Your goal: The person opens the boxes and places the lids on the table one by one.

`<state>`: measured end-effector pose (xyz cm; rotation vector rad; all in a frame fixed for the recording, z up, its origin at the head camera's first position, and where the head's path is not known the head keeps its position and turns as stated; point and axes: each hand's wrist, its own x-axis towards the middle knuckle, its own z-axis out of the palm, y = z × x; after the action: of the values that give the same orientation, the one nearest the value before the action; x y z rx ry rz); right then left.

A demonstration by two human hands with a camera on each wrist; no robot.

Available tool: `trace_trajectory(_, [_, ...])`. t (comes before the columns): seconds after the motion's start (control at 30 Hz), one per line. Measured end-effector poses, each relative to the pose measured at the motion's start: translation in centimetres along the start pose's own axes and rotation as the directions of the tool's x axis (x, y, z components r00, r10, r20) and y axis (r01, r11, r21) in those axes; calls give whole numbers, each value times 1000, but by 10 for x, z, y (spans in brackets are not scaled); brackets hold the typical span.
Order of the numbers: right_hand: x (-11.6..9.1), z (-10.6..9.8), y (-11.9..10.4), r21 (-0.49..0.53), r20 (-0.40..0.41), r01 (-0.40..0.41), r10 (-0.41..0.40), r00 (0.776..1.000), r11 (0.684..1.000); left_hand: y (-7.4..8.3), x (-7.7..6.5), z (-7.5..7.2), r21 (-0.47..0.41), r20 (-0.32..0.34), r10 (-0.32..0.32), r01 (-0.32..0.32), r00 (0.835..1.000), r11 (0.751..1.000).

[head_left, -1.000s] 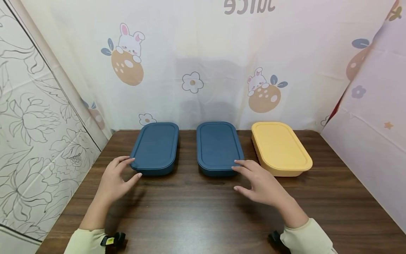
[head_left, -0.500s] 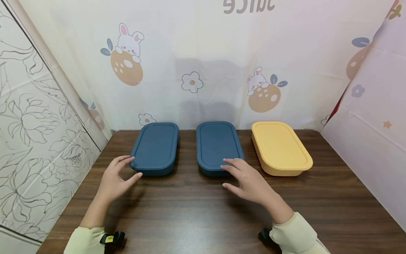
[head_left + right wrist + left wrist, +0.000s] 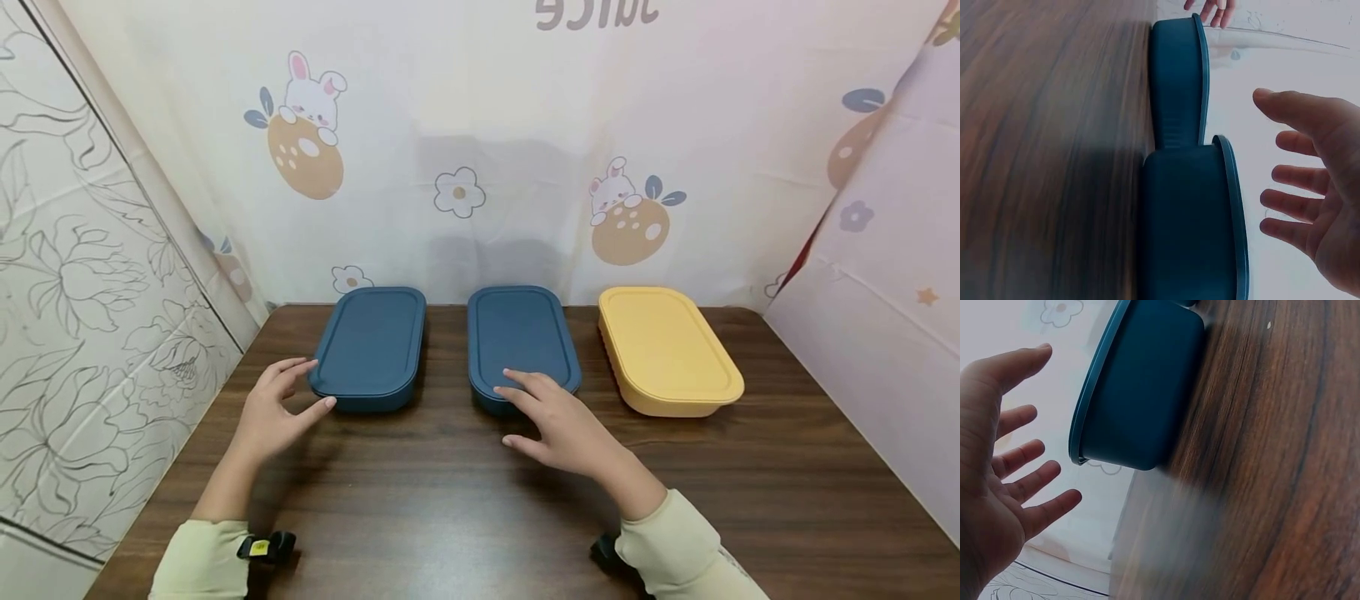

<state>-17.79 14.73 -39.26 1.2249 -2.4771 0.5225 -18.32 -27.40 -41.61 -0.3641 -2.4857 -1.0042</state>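
Observation:
A lidded dark blue box (image 3: 372,342) stands on the left of the table. My left hand (image 3: 272,417) hovers by its near left corner, fingers spread; the left wrist view shows a gap between that hand (image 3: 997,456) and the box (image 3: 1141,387). A second dark blue lidded box (image 3: 519,337) stands in the middle. My right hand (image 3: 566,429) is above its near edge, holding nothing, with relaxed fingers. In the right wrist view the right hand (image 3: 1322,181) is apart from the middle box (image 3: 1188,225).
A yellow lidded box (image 3: 670,346) stands on the right of the dark wooden table (image 3: 420,500). A printed curtain (image 3: 390,167) hangs right behind the boxes. A flower-patterned panel (image 3: 75,275) borders the table's left side.
My right hand has moved left, from the middle box's near right corner to over its near edge. The left hand stays by the left box. The boxes have not moved.

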Motion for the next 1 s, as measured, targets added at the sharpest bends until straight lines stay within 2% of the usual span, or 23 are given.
trace_trajectory(0.17, [6,5,-1,-13,-27,36,-37,999,999,-2,2,-1,-34,6,-22,23,1000,999])
trace_trajectory(0.4, [15,12,-5,-25,-45,73,-74,996,997,-7,3,-3,-24,-19,-57,57,998,998])
trace_trajectory(0.67, [24,24,-12,-27,-146,91,-94,985,995,-13,5,-6,-37,-6,-93,93,996,995])
trace_trajectory(0.77, [27,28,-15,-19,-154,82,-84,985,996,-15,6,-7,-48,1,-103,103,995,993])
trace_trajectory(1.0, [37,35,-20,21,-97,4,-2,995,1000,-18,8,-9,-110,24,-126,128,992,986])
